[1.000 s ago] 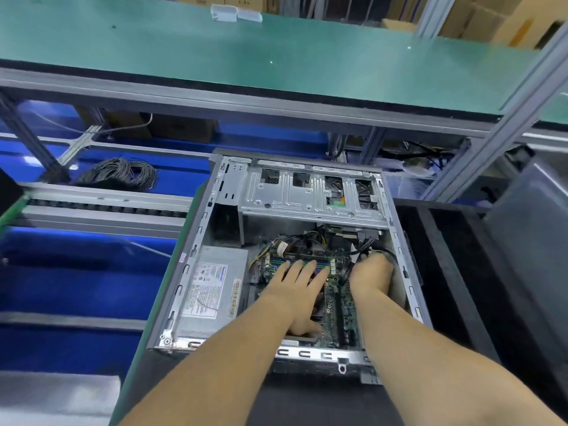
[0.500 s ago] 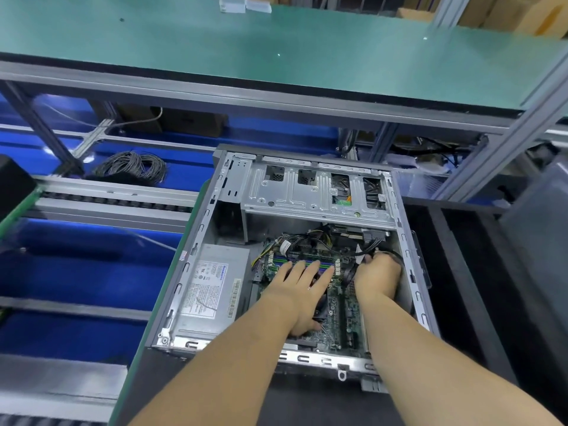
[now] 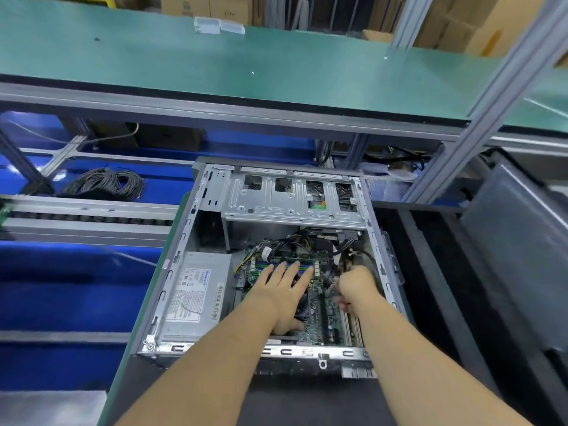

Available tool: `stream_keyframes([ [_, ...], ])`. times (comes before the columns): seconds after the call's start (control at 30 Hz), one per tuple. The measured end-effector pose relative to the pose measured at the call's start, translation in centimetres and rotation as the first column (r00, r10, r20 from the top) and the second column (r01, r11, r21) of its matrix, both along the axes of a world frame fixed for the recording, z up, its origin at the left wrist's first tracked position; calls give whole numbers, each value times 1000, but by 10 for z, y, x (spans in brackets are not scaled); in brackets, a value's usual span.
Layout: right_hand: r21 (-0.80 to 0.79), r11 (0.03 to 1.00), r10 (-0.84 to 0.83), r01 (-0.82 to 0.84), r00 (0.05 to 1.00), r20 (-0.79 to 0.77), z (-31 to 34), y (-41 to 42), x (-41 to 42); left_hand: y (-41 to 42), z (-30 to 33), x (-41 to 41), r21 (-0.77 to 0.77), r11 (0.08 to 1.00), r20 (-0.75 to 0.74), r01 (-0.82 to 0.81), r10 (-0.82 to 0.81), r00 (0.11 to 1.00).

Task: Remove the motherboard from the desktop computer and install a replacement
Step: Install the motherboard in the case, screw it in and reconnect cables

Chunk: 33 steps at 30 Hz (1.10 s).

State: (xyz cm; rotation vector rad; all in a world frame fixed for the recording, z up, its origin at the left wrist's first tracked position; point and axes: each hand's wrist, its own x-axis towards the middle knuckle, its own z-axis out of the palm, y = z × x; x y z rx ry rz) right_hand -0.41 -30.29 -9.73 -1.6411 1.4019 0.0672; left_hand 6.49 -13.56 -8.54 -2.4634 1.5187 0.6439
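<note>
The open desktop computer case point(image 3: 196, 241) lies on the counter point(image 3: 307, 404), motherboard point(image 3: 319, 315) inside beside the power supply point(image 3: 193, 296). The left hand point(image 3: 282, 290) presses flat, fingers straight, on the board. The right hand point(image 3: 358, 287) is curled; I cannot tell what it grips.

Both forearms were bare to the frame's edge, no sleeves showing; the left hand point(image 3: 284, 290) and right hand point(image 3: 358, 287) wore no gloves, rings or watch.
</note>
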Motion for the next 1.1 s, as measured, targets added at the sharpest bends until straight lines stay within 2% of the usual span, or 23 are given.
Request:
stream_keyframes([
  [0.1, -64, 998, -12, 18, 996, 87, -5, -7, 2, 0, 0, 0, 0, 1000, 2, 1, -1, 1000],
  [0.17, -137, 988, -54, 73, 989, 135, -10, -7, 8, 0, 0, -1, -9, 1000, 2, -3, 3, 1000],
  [0.27, -151, 971, -145, 184, 960, 240, -19, -4, 19, 0, -1, 0, -21, 1000, -10, -9, 9, 1000],
  [0.37, -192, 967, -123, 170, 965, 233, -26, -8, 23, 1, -2, 1, -28, 1000, -14, -6, 6, 1000],
  [0.47, -128, 980, -118, 150, 967, 227, -30, -14, 24, 1, -2, 1, -28, 1000, -16, -5, 5, 1000],
  [0.53, -146, 984, -71, 103, 976, 205, -31, -15, 24, 1, -2, 0, -28, 1000, -15, -8, 8, 1000],
  [0.63, -215, 969, 151, -124, 982, 114, -34, -6, 20, 2, -1, 0, -28, 1000, -14, -7, 7, 1000],
  [0.7, -299, 932, 229, -205, 972, 45, -30, -3, 18, 1, 0, -1, -25, 1000, -16, -6, 6, 1000],
  [0.83, -381, 887, 239, -262, 965, -108, -23, -5, 21, 2, 1, -1, -32, 999, -15, -7, 6, 1000],
  [0.9, -408, 830, 271, -381, 914, -302, -21, -8, 24, 3, 2, -1, -34, 999, -18, -3, 3, 1000],
  [0.97, -383, 796, 302, -468, 856, -419, -17, -13, 29, 2, 1, -1, -35, 999, -22, -4, 3, 1000],
  [1.1, -348, 830, 292, -436, 871, -395, -16, -19, 38, 2, 0, 0, -39, 999, -23, -7, 6, 1000],
])
